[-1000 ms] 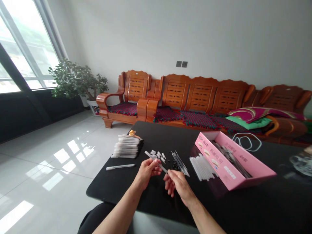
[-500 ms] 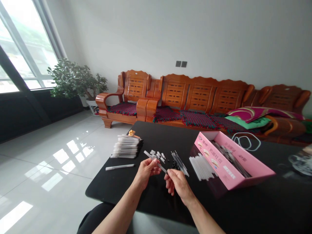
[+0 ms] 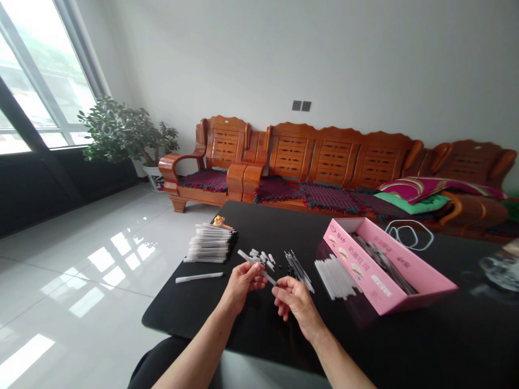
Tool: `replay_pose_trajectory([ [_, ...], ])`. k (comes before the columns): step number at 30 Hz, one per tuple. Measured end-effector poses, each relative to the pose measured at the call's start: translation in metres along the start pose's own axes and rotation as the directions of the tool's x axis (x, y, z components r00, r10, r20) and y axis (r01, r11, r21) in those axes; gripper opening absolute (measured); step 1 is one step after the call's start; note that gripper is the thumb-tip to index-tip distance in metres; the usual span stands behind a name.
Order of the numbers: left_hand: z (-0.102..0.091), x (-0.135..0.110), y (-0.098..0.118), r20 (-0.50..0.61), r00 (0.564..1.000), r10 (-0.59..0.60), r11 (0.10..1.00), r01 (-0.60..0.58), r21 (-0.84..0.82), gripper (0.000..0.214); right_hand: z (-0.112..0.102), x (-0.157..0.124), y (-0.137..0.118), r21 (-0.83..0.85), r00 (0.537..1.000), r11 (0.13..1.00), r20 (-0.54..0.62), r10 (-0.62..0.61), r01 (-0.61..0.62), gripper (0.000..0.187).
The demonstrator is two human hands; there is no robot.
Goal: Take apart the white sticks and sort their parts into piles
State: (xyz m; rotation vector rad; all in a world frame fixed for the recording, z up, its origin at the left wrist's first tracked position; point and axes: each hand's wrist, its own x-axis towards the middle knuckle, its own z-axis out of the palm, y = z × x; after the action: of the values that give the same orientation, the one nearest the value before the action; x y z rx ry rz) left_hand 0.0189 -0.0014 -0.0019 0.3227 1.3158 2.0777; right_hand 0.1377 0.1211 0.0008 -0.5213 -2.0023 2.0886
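Observation:
My left hand (image 3: 242, 282) pinches a white pen barrel (image 3: 251, 262) that slants up to the left above the black table (image 3: 405, 346). My right hand (image 3: 295, 303) is closed at the barrel's lower end, its fingertips pinched on something thin that I cannot make out. Just beyond the hands lie small white caps (image 3: 263, 256), a bundle of thin black refills (image 3: 299, 266) and a row of clear white tubes (image 3: 334, 276). A stack of finished white pens (image 3: 211, 243) sits at the far left of the table. One single pen (image 3: 199, 277) lies near the left edge.
A long pink box (image 3: 387, 270) holding dark refills stands to the right. A white cord loop (image 3: 409, 235) lies behind it. Wooden sofas with red cushions (image 3: 324, 167) line the wall, and a potted plant (image 3: 125, 135) stands by the window. The glossy tiled floor spreads out on the left.
My hands and the pen barrel stay almost where they were, with only a slight shift of the fingers of my right hand at the barrel's end.

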Motion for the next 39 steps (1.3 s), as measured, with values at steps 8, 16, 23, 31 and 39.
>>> replay_pose_trajectory([
  [8, -0.001, 0.001, -0.003, 0.004, 1.0, 0.003, 1.0, -0.003, -0.008, 0.037, 0.002, -0.001, -0.003, 0.054, 1.0, 0.998, 0.0, 0.025, -0.025, 0.043],
  [16, 0.0, 0.001, -0.001, -0.006, 1.0, 0.001, 1.0, -0.001, -0.003, 0.036, 0.001, -0.002, -0.001, 0.101, 0.994, 0.99, 0.068, 0.087, -0.094, 0.048],
  [23, -0.001, 0.001, -0.002, -0.009, 1.0, -0.001, 1.0, 0.001, 0.003, 0.034, 0.0, -0.001, 0.001, 0.109, 0.986, 0.984, 0.106, 0.128, -0.14, 0.051],
  [31, -0.019, 0.013, 0.004, -0.26, 0.965, 0.037, 0.997, -0.054, -0.057, 0.026, -0.022, 0.011, 0.008, -0.65, 0.958, 0.754, -0.146, -0.246, 0.095, 0.03],
  [39, -0.014, 0.01, -0.002, -0.208, 0.978, -0.029, 0.998, 0.016, -0.06, 0.028, -0.024, 0.029, 0.034, -0.956, 0.897, 0.292, -0.114, -0.426, 0.017, 0.014],
])
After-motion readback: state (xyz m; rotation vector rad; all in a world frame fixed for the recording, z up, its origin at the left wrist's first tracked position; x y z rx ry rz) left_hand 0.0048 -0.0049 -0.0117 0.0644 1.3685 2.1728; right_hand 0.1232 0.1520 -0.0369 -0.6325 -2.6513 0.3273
